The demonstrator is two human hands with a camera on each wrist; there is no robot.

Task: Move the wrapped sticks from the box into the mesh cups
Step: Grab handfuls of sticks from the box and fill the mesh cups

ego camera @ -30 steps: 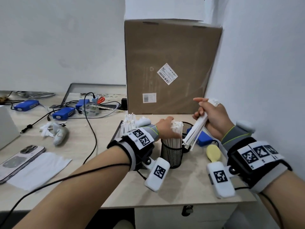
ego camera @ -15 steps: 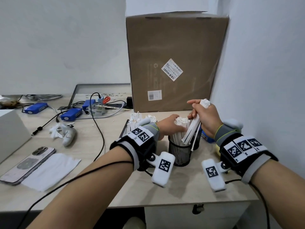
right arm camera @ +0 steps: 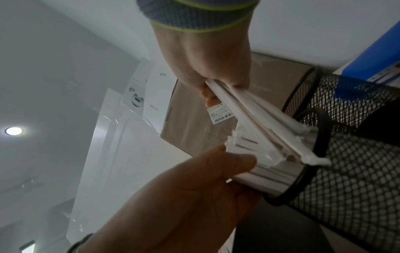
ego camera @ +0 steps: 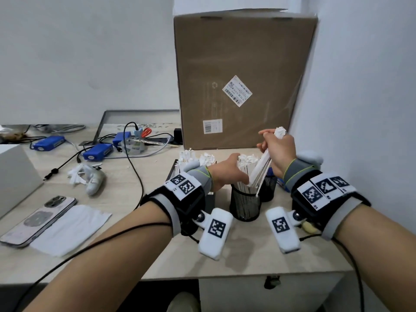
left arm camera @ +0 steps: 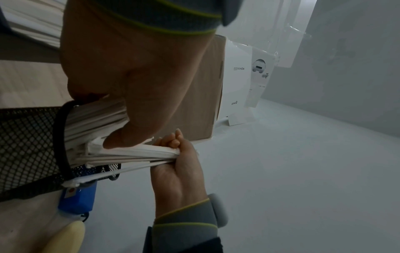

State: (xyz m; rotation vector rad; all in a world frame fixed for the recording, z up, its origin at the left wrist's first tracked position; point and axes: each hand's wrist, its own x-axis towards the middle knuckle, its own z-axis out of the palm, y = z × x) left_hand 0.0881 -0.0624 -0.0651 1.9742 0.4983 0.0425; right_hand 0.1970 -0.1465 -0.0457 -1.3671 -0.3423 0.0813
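On a pale wooden desk (ego camera: 243, 262), seen from above the person's forearms, three containers sit close together. Furthest left is a dark box (ego camera: 174, 171) with white paper-wrapped sticks (ego camera: 185, 157) standing in it. Just to its right stands a black mesh cup (ego camera: 245, 204), packed with more wrapped sticks (ego camera: 244, 164) that rise above its rim. Behind and to the right of it is a second mesh cup (ego camera: 267, 188), mostly hidden; its contents cannot be seen.

The left hand (ego camera: 227, 174) presses against the sticks standing in the front cup, thumb laid along them and fingers wrapped around the far side. The right hand (ego camera: 278, 152) is closed in a fist around a bundle of sticks (ego camera: 261, 171), which slants down and to the left with its lower ends at the rim of the front cup.

Compared with half a second earlier, the right hand's bundle has come closer to the front cup; a second ago it was held further right, above the rear cup. The left hand has stayed on the front cup's sticks.

At the left of the desk lie a phone (ego camera: 38, 220) on white paper (ego camera: 72, 230), blue devices (ego camera: 98, 152) and black cables (ego camera: 132, 167). A tall cardboard carton (ego camera: 243, 75) stands at the back against white walls.
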